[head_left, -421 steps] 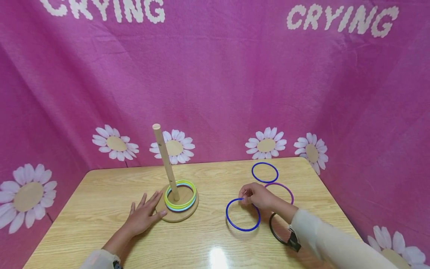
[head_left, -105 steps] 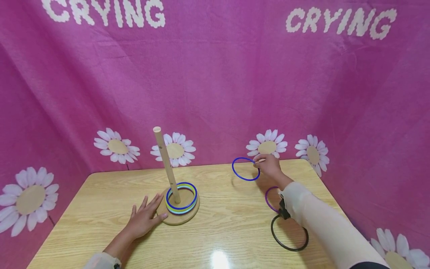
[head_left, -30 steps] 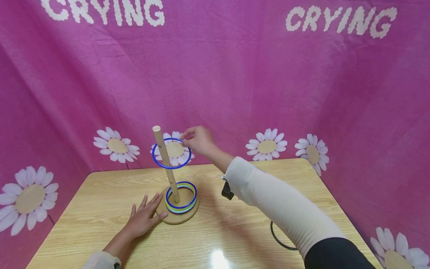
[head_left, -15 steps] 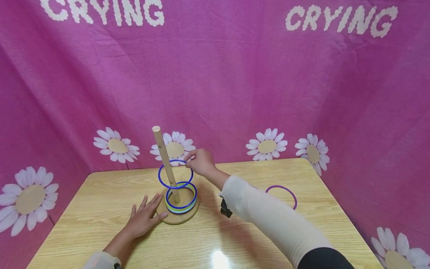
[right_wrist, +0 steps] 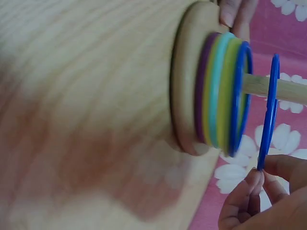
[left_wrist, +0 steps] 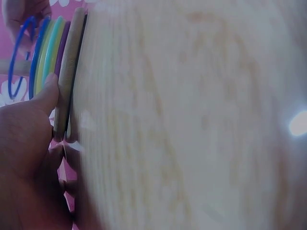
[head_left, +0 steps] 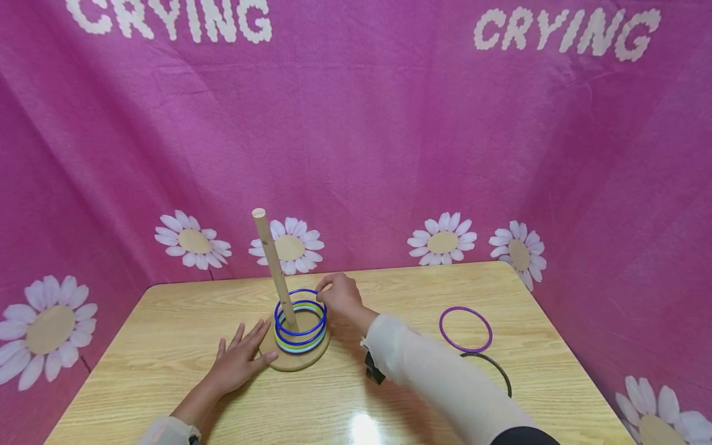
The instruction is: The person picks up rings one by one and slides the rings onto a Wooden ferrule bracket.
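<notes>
A wooden peg [head_left: 272, 259] stands on a round wooden base [head_left: 295, 366] left of the table's middle. Around its foot lies a stack of thin rings: in the right wrist view, a purple ring [right_wrist: 205, 91] lies lowest, with yellow and light-blue rings above and a blue ring [right_wrist: 238, 100] on top. My right hand [head_left: 342, 296] pinches another blue ring [right_wrist: 269, 115] by its right edge between thumb and fingers. This ring encircles the peg, a small gap above the stack. My left hand [head_left: 236, 364] rests with spread fingers against the base's left edge.
On the right side of the wood-grain table [head_left: 361, 395] lie a purple ring [head_left: 466, 308] and a black ring [head_left: 502, 369], the black one partly hidden by the right sleeve [head_left: 445, 377]. A pink flowered cloth [head_left: 356, 154] hangs behind the table.
One blue ring has joined the stack since the oldest frame. The other, lifted from the far right, has come over the peg and down it in my right hand. The left hand stays put.
</notes>
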`<state>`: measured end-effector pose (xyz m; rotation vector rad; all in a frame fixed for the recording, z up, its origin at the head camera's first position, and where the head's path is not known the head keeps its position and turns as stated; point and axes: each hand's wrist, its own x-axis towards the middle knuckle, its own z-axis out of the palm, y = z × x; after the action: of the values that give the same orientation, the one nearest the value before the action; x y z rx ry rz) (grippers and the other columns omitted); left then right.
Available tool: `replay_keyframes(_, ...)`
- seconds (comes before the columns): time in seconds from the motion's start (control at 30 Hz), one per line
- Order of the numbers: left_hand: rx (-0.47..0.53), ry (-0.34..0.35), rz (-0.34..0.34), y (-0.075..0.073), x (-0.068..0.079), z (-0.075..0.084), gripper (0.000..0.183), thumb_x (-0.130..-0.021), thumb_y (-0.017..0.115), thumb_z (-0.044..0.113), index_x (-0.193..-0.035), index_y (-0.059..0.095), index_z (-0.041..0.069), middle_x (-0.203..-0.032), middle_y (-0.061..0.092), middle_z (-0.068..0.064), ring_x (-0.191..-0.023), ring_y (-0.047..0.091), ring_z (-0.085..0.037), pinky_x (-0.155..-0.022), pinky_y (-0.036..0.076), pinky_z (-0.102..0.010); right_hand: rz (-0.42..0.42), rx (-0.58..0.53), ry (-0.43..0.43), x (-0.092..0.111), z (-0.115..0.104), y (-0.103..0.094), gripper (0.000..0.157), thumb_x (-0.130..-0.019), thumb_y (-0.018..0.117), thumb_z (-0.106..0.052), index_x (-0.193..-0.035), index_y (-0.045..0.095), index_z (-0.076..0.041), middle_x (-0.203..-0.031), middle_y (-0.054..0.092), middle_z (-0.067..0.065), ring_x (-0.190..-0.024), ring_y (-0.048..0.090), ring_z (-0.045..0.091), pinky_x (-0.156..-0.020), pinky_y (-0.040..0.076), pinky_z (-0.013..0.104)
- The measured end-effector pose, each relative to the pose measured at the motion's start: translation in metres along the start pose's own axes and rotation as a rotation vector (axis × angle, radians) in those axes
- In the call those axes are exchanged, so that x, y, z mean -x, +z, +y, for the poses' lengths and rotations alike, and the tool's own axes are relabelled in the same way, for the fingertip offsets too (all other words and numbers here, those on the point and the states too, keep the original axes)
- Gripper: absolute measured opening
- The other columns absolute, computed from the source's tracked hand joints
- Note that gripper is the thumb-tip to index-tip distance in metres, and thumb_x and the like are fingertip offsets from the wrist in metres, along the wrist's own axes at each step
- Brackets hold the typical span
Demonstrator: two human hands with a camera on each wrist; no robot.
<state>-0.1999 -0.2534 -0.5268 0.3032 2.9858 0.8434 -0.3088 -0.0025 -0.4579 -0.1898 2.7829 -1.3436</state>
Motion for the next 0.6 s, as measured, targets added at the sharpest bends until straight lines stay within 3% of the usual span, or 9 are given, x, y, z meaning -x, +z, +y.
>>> replay_keyframes(0.2, 0.01, 0.015, 0.014, 0.002, -0.001, -0.002, 0.08, -0.099, 0.06, 0.055, -0.163, 0.033, 0.014, -0.167, 0.03, -0.017, -0.153, 0.01, -0.056, -0.109, -0.003, -0.084, 0.015, 0.004, 0.005, 0.006, 0.009, 0.008, 0.009, -0.081, 0.078, -0.008, -0.081, 0.078, -0.017, -0.092, 0.074, 0.003, -0.075, 0.058, 0.016, -0.062, 0.045, 0.027)
replay_keyframes(0.4, 0.029, 0.021, 0.018, 0.001, 0.0, 0.0, 0.08, -0.099, 0.062, 0.054, -0.162, 0.034, 0.014, -0.167, 0.03, -0.016, -0.153, 0.01, -0.056, -0.109, -0.005, -0.083, 0.017, -0.017, 0.025, 0.011, 0.013, 0.012, 0.009, -0.082, 0.077, -0.007, -0.079, 0.077, -0.015, -0.084, 0.07, 0.004, -0.064, 0.057, 0.015, -0.056, 0.044, 0.024)
replay_keyframes(0.6, 0.036, 0.027, 0.028, 0.003, 0.0, -0.003, 0.08, -0.099, 0.062, 0.055, -0.161, 0.037, 0.013, -0.165, 0.032, -0.019, -0.152, 0.011, -0.058, -0.108, -0.003, -0.084, 0.022, -0.043, 0.03, 0.013, 0.014, 0.013, 0.008, -0.082, 0.08, -0.005, -0.083, 0.078, -0.013, -0.09, 0.071, 0.006, -0.067, 0.057, 0.014, -0.061, 0.047, 0.024)
